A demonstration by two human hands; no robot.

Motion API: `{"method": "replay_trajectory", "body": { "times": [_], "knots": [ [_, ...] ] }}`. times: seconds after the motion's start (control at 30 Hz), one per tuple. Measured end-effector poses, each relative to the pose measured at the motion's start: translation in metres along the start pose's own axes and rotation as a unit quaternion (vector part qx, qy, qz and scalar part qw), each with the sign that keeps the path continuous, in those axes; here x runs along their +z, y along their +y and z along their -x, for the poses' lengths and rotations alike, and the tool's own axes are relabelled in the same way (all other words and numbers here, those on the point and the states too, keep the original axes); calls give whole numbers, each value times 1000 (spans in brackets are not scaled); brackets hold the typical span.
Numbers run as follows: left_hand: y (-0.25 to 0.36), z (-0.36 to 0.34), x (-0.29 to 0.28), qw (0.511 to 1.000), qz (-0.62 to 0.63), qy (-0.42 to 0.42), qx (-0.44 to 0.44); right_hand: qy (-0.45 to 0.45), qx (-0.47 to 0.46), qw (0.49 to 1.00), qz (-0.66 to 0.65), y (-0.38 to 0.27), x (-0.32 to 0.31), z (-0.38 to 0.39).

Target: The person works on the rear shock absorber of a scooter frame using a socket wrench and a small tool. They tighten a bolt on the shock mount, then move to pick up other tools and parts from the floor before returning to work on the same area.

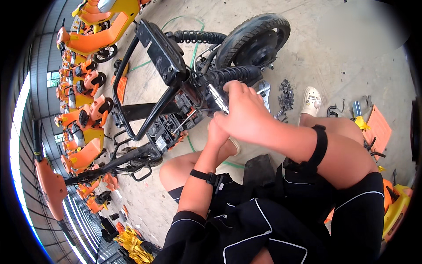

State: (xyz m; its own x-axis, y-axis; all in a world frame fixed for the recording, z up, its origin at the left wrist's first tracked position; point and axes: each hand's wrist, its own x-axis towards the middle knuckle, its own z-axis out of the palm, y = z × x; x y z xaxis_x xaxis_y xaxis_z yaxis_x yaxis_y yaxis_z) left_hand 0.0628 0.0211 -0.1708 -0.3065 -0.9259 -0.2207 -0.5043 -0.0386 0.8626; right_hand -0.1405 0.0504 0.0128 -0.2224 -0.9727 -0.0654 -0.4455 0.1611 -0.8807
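A black scooter frame (169, 101), stripped of its panels, leans across the floor in front of me, its rear wheel (255, 44) at the far side. My right hand (246, 105) is closed at the shock absorber (235, 74), beside the frame joint. Along its thumb side runs a shiny silver rod-shaped tool (217, 97), which it seems to grip; the exact kind is unclear. Just below, my left hand (216, 131) reaches in under the right one, its fingers hidden. Exposed wiring and a black battery-bay housing (165, 130) lie left of the hands.
Small black parts (286, 94) are heaped on the concrete beside a pale metal piece (263, 91). A green hose (193, 53) curves behind the frame. Orange and yellow scooters (88, 121) line the left. An orange panel (377, 132) lies at right; yellow parts (134, 244) pile at lower left.
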Motion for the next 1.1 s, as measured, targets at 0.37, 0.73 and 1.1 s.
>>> {"method": "replay_trajectory", "body": {
  "times": [0.37,0.73,1.1],
  "knots": [
    [49,15,-44,987,-160,-31,1,-95,155,970,-159,-1,32,-12],
    [25,11,7,996,-59,-21,61,-121,117,974,-154,5,14,-9],
    [59,10,31,985,92,-141,37,-150,70,973,-160,18,2,44]
  ]
}}
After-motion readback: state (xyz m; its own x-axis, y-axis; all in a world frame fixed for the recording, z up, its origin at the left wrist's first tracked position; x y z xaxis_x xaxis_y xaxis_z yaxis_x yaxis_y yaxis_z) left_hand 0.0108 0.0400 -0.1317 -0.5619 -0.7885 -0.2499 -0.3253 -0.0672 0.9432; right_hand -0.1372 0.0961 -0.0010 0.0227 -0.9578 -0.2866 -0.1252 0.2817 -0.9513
